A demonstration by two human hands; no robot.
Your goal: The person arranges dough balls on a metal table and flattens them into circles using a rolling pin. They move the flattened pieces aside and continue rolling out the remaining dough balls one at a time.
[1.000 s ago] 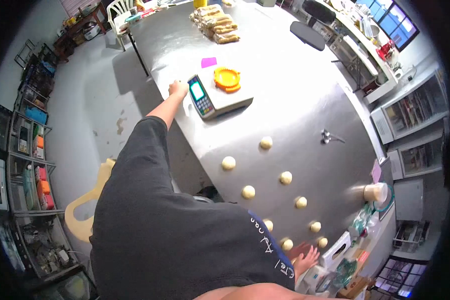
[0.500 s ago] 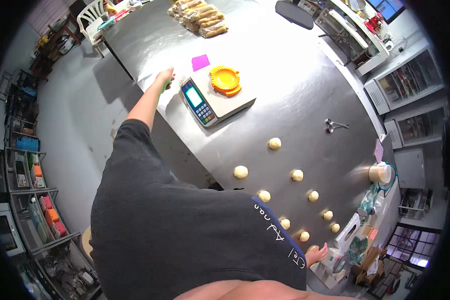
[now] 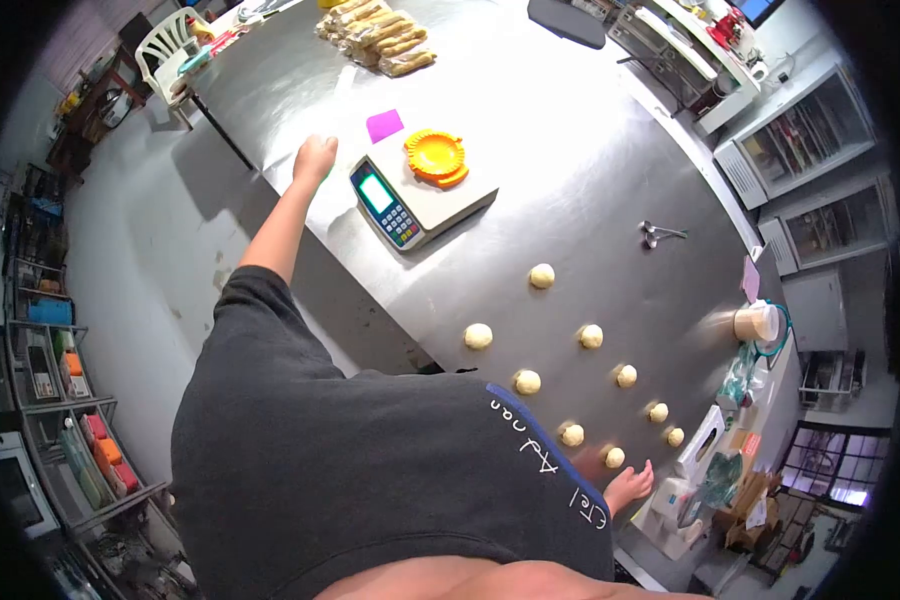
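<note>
The left hand, just beside the scale, has turned so its curled fingers are hidden, and I cannot tell if it grips anything; the right hand, well apart from the scale, has fingers spread near the dough balls, whose unchanged layout suggests a pause in handling. On the scale sits an orange mould; beyond it, clear bags hold bread.

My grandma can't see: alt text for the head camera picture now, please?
A person's left hand is near a scale holding an orange mold; the right hand is beside pale balls on a metal table. Wrapped rolls lie farther back.
</note>
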